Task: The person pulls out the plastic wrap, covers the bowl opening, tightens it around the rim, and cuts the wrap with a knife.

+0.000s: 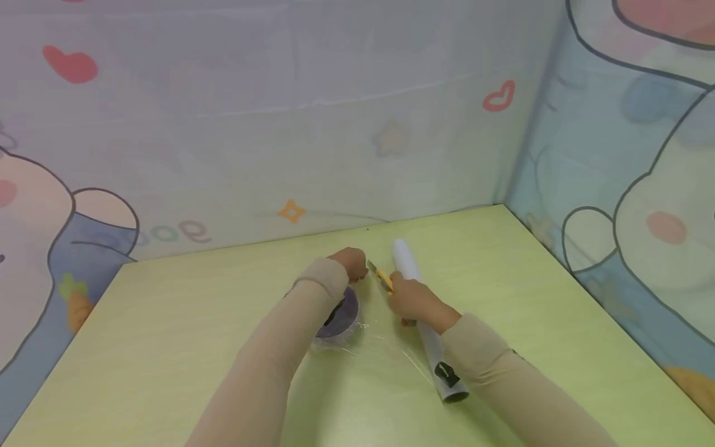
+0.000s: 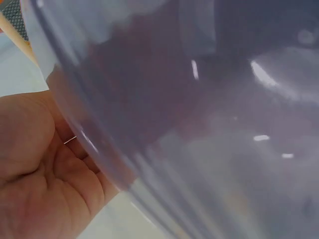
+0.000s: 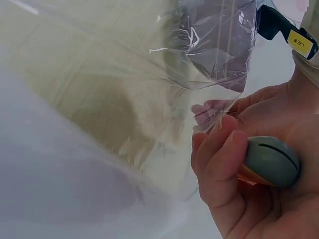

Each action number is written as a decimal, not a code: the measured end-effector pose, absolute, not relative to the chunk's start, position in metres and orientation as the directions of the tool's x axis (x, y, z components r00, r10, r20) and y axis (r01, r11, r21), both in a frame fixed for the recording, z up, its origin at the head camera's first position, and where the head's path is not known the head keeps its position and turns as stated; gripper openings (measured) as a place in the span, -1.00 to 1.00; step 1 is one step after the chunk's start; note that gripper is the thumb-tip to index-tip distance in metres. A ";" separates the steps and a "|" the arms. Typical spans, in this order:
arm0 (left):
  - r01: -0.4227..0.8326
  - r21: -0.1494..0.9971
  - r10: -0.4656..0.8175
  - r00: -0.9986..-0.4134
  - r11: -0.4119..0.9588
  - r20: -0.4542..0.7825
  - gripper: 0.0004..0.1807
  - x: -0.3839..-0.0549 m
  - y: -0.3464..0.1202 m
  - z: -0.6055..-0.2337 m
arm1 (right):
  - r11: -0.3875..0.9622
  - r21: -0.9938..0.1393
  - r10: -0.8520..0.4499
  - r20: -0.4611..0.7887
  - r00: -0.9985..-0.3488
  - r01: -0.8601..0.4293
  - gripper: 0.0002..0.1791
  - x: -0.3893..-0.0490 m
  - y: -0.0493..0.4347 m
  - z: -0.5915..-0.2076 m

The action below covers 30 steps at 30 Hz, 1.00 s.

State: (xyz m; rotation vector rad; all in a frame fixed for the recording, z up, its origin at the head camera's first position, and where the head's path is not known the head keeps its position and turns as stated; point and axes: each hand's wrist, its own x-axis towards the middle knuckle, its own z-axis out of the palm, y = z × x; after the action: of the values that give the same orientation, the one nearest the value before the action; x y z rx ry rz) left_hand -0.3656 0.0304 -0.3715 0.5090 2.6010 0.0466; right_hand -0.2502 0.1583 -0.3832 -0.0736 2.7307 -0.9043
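Observation:
A purple bowl (image 1: pixel 345 313) stands on the table with clear plastic wrap (image 3: pixel 214 45) over it. That film stretches across to a white roll (image 1: pixel 431 347) lying lengthwise to the right. My left hand (image 1: pixel 352 264), beyond the bowl's far side, holds the film's edge; its palm shows beside the bowl in the left wrist view, the fingertips partly hidden. My right hand (image 1: pixel 418 302) grips a yellow-and-grey utility knife (image 1: pixel 382 277) over the roll's left side. The knife's tip points toward the left hand, close to it. In the right wrist view its rounded grey end sticks out of the curled fingers.
The pale yellow-green table (image 1: pixel 184 323) extends to both sides of the bowl and roll. A printed cloth wall (image 1: pixel 234 143) rises along its back edge, and another (image 1: pixel 592 186) runs along the right. A dark patch (image 1: pixel 447 374) sits near the roll's front end.

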 end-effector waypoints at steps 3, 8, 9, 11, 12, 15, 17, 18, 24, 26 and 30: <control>0.354 0.122 0.370 -0.816 0.927 -0.444 -0.67 -0.367 0.029 -0.373 | 0.802 -0.596 -0.133 -0.232 -0.963 0.033 -0.44 -0.248 0.157 -0.384; 0.382 0.091 0.383 -0.821 0.920 -0.423 -0.64 -0.368 0.029 -0.376 | 0.798 -0.602 -0.177 -0.215 -0.961 -0.013 -0.53 -0.242 0.157 -0.384; 0.392 0.073 0.385 -0.824 0.917 -0.416 -0.64 -0.368 0.029 -0.377 | 0.798 -0.602 -0.183 -0.212 -0.960 -0.019 -0.56 -0.242 0.157 -0.384; 0.405 0.049 0.389 -0.827 0.913 -0.407 -0.63 -0.368 0.030 -0.378 | 0.802 -0.596 -0.188 -0.209 -0.960 -0.027 -0.62 -0.241 0.157 -0.383; 0.412 0.036 0.391 -0.829 0.910 -0.399 -0.63 -0.368 0.030 -0.378 | 0.805 -0.592 -0.187 -0.213 -0.959 -0.026 -0.63 -0.240 0.157 -0.383; 0.423 0.014 0.397 -0.836 0.906 -0.378 -0.61 -0.368 0.031 -0.380 | 0.806 -0.591 -0.191 -0.232 -0.954 -0.018 -0.71 -0.240 0.156 -0.384; 0.430 0.009 0.403 -0.838 0.903 -0.368 -0.59 -0.369 0.031 -0.381 | 0.803 -0.595 -0.202 -0.242 -0.949 -0.019 -0.76 -0.240 0.156 -0.385; 0.435 0.006 0.407 -0.838 0.900 -0.364 -0.57 -0.369 0.031 -0.381 | 0.805 -0.593 -0.209 -0.246 -0.947 -0.023 -0.77 -0.240 0.157 -0.386; 0.471 0.003 0.439 -0.820 0.882 -0.368 -0.53 -0.367 0.031 -0.383 | 0.795 -0.606 -0.233 -0.261 -0.937 -0.029 -0.77 -0.239 0.161 -0.386; 0.493 -0.006 0.455 -0.809 0.870 -0.372 -0.52 -0.368 0.031 -0.384 | 0.778 -0.628 -0.236 -0.265 -0.935 -0.018 -0.76 -0.239 0.164 -0.387; 0.532 -0.032 0.486 -0.794 0.846 -0.365 -0.54 -0.368 0.031 -0.386 | 0.753 -0.658 -0.243 -0.274 -0.931 -0.003 -0.75 -0.236 0.168 -0.389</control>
State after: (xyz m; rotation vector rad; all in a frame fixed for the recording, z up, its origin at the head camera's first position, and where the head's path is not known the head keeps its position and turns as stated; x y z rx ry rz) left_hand -0.3683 0.0308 -0.3865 0.7640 2.6785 -0.1880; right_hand -0.2360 0.1680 -0.3892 -0.1894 2.6082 -0.9784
